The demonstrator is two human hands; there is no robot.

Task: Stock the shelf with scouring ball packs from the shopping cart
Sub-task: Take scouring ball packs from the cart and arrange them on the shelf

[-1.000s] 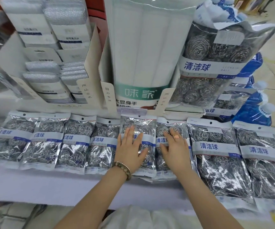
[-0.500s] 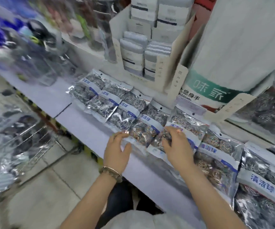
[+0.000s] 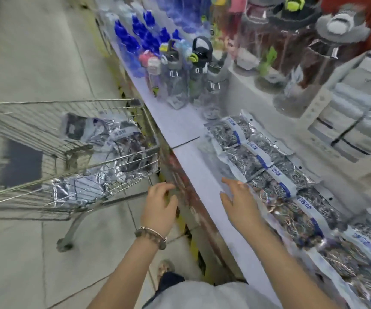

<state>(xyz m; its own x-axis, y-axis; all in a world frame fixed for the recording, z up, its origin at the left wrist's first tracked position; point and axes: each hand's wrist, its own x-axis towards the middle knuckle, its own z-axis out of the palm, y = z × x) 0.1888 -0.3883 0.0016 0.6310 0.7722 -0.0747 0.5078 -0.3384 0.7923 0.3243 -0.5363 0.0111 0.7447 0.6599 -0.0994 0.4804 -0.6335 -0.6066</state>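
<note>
Nothing grasped right now.
I see left hand (image 3: 160,206) fingers loosely curled off the shelf (image 3: 186,134) edge, right hand (image 3: 239,204) released above it, just beside the scouring ball packs (image 3: 267,172) row (more in the shopping cart (image 3: 35,121)).

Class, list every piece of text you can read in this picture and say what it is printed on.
"洁球": on the band of the shelf packs; anything before these characters is blurred.
Bands on the cart packs: too blurred to read.
Bottles: nothing readable.
</note>
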